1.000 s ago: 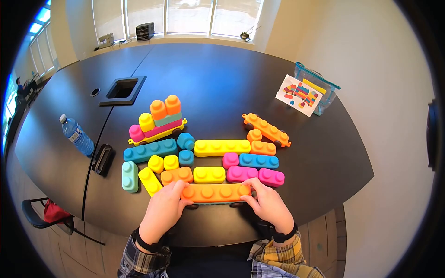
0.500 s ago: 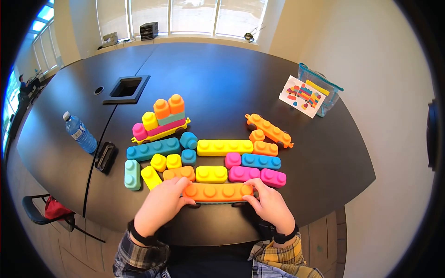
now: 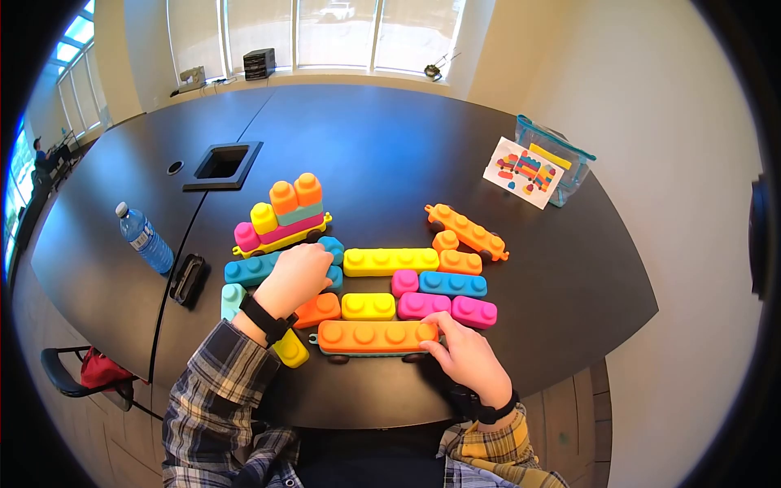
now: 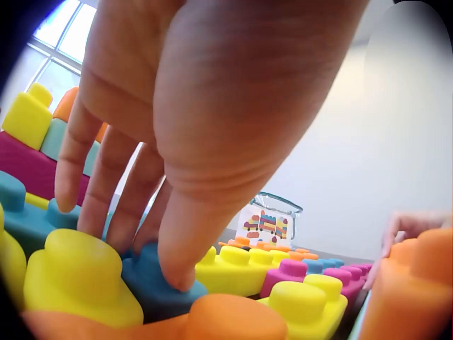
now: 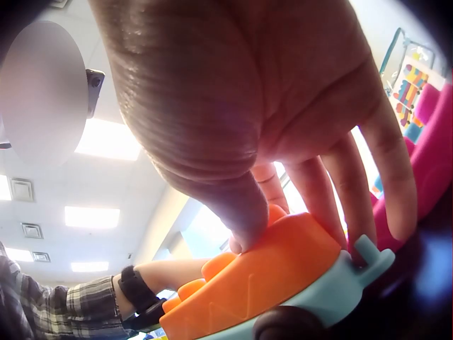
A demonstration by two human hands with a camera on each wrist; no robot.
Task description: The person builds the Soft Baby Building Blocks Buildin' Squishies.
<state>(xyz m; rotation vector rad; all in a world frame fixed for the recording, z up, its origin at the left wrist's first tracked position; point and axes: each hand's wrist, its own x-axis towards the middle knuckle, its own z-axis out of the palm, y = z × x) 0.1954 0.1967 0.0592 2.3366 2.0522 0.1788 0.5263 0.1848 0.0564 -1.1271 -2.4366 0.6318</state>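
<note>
My right hand [image 3: 472, 358] holds the right end of an orange four-stud block [image 3: 378, 334], thumb on the near side and fingers on the far side. That block sits on a pale teal wheeled base [image 5: 340, 290] with dark wheels. My left hand [image 3: 294, 279] reaches over the blocks at the left, palm down. In the left wrist view its fingers are straight and spread beyond a small blue block [image 4: 148, 290], and the thumb tip overlaps that block's near side. Two yellow single blocks [image 4: 74, 276] lie beside it, partly hidden by the hand in the head view.
A yellow wagon [image 3: 281, 238] stacked with blocks stands beyond the left hand. Yellow [image 3: 390, 261], pink [image 3: 474, 312] and blue [image 3: 453, 284] blocks lie in rows. An orange wheeled base [image 3: 465, 230], picture card [image 3: 523, 172], clear bag [image 3: 573, 175], bottle [image 3: 146, 238] and black case [image 3: 189, 281] surround them.
My left hand has let go of the orange block's left end and moved forward and left over the small blocks. My right hand stays at the block's right end.
</note>
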